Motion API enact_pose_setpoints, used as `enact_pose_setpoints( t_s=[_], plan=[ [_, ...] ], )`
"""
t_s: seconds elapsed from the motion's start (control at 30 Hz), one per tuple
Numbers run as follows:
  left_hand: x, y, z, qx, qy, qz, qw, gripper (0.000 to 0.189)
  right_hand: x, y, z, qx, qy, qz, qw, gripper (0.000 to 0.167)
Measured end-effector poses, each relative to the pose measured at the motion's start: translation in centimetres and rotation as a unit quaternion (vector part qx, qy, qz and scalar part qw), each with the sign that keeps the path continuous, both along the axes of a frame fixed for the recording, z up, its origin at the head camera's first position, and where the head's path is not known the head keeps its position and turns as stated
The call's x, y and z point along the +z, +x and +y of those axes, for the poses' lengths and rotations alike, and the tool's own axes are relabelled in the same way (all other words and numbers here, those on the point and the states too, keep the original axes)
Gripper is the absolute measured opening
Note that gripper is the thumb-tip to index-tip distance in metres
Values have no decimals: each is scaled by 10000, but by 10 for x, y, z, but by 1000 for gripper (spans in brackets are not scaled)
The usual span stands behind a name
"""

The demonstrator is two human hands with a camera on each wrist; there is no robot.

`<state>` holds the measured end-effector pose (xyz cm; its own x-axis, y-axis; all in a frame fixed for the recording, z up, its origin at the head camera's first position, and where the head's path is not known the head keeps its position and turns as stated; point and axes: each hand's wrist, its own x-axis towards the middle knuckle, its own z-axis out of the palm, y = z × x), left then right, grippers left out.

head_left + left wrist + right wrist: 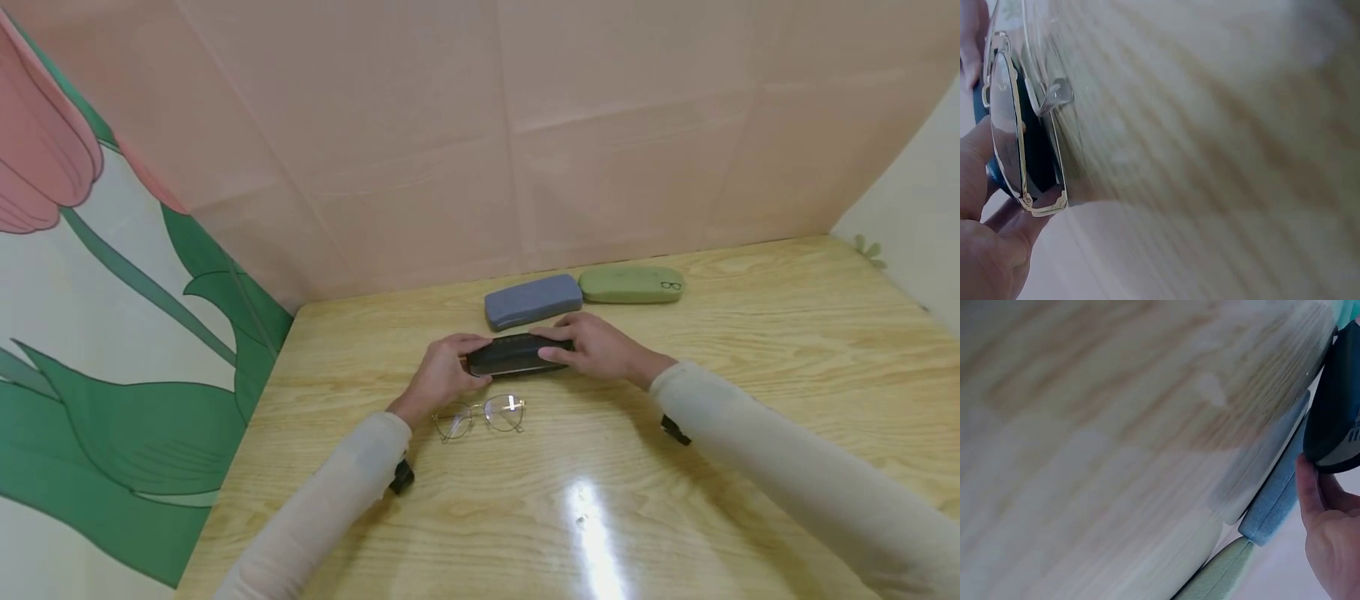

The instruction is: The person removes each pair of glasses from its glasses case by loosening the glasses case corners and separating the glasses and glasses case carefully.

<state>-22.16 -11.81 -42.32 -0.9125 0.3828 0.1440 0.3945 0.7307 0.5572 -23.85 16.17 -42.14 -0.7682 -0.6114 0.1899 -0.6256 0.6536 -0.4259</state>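
Between both hands is a black glasses case [512,356], its lid looking closed in the head view. My left hand [442,371] grips its left end, with fingers along the far side and thumb at the near side. The right hand [596,346] holds the other end the same way; in the right wrist view that hand [1335,544] pinches the tip of the dark case [1332,406]. Thin-framed eyeglasses [504,412] lie on the table just in front of the case, near the left wrist. They loom large in the left wrist view, partly covering the case [1038,156].
Behind the black case, a blue-grey glasses case [534,302] and a green glasses case [632,285] lie end to end near the back edge of the wooden table [787,350]. A pink cloth [405,150] hangs behind; a flower-patterned panel [135,400] stands at left.
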Motion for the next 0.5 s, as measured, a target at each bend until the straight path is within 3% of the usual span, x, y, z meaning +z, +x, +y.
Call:
enact_pose_setpoints(
  t_s=[0.3, 0.5],
  plan=[
    [3, 1, 2, 148, -194, 10, 9997, 56, 0, 0, -1, 46, 81, 16, 10000, 50],
    [2, 1, 6, 218, -64, -81, 9997, 54, -3, 1, -1, -89, 127, -62, 9999, 53]
  ],
)
